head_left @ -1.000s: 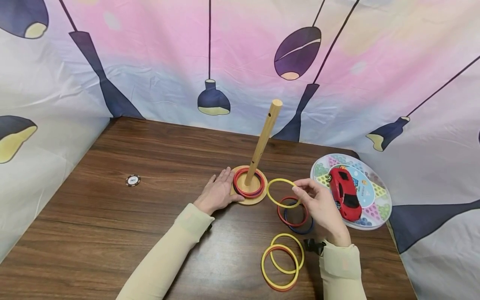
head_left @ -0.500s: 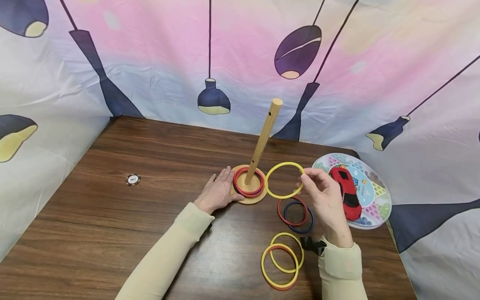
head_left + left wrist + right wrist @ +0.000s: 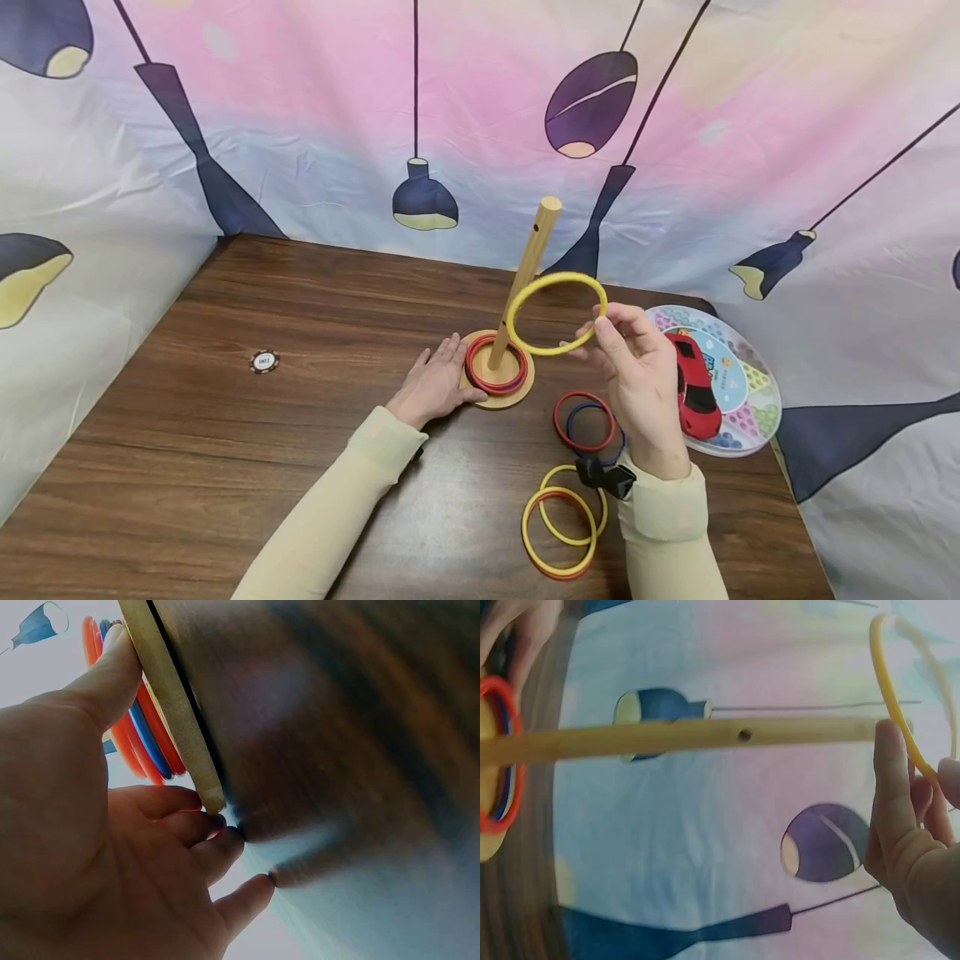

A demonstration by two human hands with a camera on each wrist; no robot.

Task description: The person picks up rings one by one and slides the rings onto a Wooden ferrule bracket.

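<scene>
My right hand (image 3: 641, 379) pinches a yellow ring (image 3: 558, 277) between thumb and fingers, raised and tilted in front of the post. In the right wrist view the yellow ring (image 3: 889, 679) is near the tip of the wooden post (image 3: 742, 735). The post (image 3: 531, 258) stands on a round wooden base (image 3: 497, 402), where red and blue rings (image 3: 154, 742) lie stacked around it. My left hand (image 3: 433, 387) rests beside the base with fingers extended. Its thumb (image 3: 112, 671) lies over the base edge against the rings, and its fingertips (image 3: 206, 825) touch the base and table.
A red ring (image 3: 555, 421) and a blue ring (image 3: 572, 432) overlap right of the base. Nearer lie yellow rings (image 3: 526, 529) with a red one beneath. A red toy car (image 3: 697, 392) sits on a round game board (image 3: 757, 425) at right; a poker chip (image 3: 264, 361) lies left.
My right hand has lifted the yellow ring and carried it up and left, from above the table rings to the post. The left hand stays in place.
</scene>
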